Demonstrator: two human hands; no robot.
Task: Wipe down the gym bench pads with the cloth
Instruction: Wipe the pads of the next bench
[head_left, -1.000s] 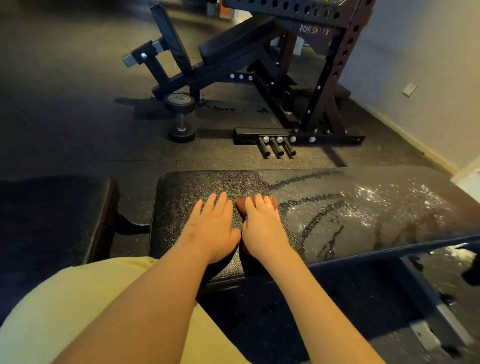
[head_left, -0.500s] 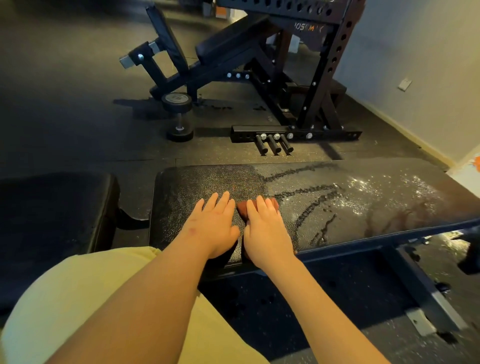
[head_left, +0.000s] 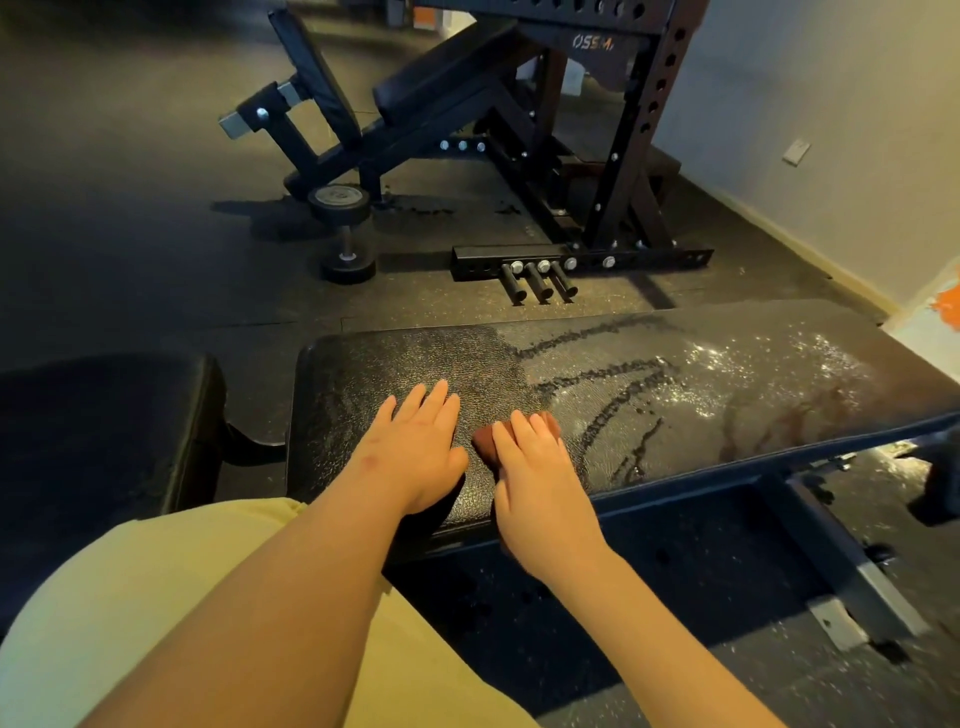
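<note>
While the reddish-brown cloth (head_left: 484, 445) lies on the left part of the long bench pad (head_left: 675, 400), the right hand (head_left: 540, 483) presses it down with flat, straight fingers, not curled round it. Just left of the cloth, the left hand (head_left: 415, 452) rests palm-down on the pad, fingers extended and empty. Wet streaks cover the pad right of the cloth. Left of the pad sits a second pad (head_left: 104, 415); beyond the pad stand a dumbbell (head_left: 343, 234) and a black rack (head_left: 623, 156).
</note>
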